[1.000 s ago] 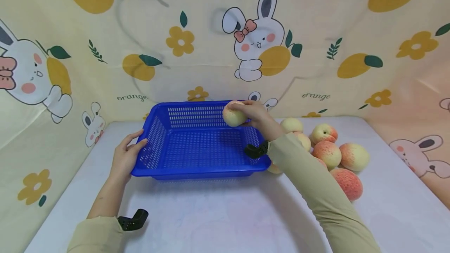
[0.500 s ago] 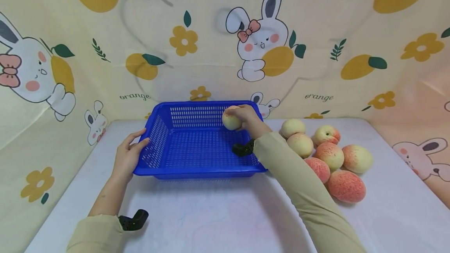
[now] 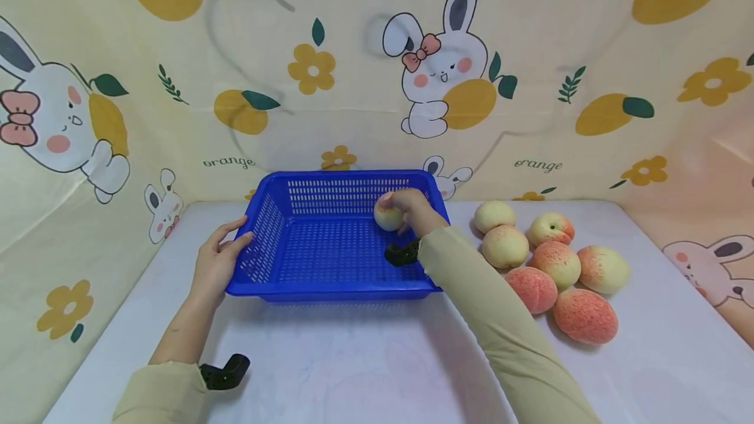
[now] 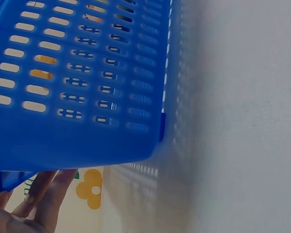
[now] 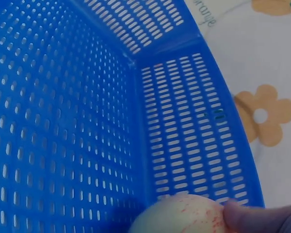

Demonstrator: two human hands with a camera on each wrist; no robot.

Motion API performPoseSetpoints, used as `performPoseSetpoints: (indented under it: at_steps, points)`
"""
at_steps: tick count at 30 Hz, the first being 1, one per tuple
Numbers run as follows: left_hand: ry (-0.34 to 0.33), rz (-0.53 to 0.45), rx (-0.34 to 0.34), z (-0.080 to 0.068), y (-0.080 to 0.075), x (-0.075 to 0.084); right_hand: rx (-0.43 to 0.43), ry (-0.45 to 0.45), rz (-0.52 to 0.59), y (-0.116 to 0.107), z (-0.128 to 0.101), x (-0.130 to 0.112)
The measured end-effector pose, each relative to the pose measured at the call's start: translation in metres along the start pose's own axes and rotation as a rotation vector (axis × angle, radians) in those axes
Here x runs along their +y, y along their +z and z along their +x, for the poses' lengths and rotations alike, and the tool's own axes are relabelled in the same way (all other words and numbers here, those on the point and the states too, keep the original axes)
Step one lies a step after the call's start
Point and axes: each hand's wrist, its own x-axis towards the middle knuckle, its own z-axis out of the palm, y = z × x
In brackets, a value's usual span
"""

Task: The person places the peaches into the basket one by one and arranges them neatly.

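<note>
The right hand (image 3: pixel 415 209) grips a pale peach (image 3: pixel 389 216) low inside the blue basket (image 3: pixel 330 241), near its far right corner. The left hand (image 3: pixel 215 260) rests flat on the basket's left wall. Dropped too hard, the peach could bruise or roll. The basket might slide on the bench (image 3: pixel 365 365).

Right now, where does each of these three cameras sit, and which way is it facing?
Head: worn on the head, looking forward and down at the table, blue basket and loose peaches; both sleeves and hands show.
Left wrist: beside the basket's outer wall; left hand fingertips show.
Right wrist: inside the basket, facing a corner; a right hand finger on the held peach.
All three share the basket.
</note>
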Motion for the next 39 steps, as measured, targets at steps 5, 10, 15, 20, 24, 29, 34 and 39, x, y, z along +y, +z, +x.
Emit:
performPoseSetpoints:
  at_steps: [5,10,15,20,24,29,34,39]
  points:
    - [-0.01,0.004,-0.005,-0.001,0.002,0.001,-0.015,-0.029,-0.01,-0.011,0.038,0.011]
    - [-0.018,0.011,-0.01,-0.001,0.003,0.002,0.051,-0.174,-0.089,-0.015,0.074,0.023]
    - [-0.015,0.016,-0.004,-0.001,0.002,0.001,0.055,-0.267,-0.072,-0.012,0.016,0.012]
    - [-0.016,0.003,-0.01,-0.002,0.002,0.0,0.059,-0.24,-0.084,-0.005,-0.058,-0.008]
    - [-0.019,0.005,-0.011,-0.002,0.002,0.0,0.04,-0.26,-0.071,-0.008,-0.076,-0.014]
    - [-0.026,0.008,-0.001,-0.002,0.001,-0.001,0.014,-0.275,-0.052,-0.015,-0.087,-0.017]
    - [-0.025,0.004,0.003,-0.002,0.0,-0.001,-0.058,-0.264,-0.038,-0.024,-0.093,-0.016]
    - [-0.027,0.003,0.004,-0.001,-0.001,-0.001,-0.117,-0.271,-0.04,-0.037,-0.102,-0.013]
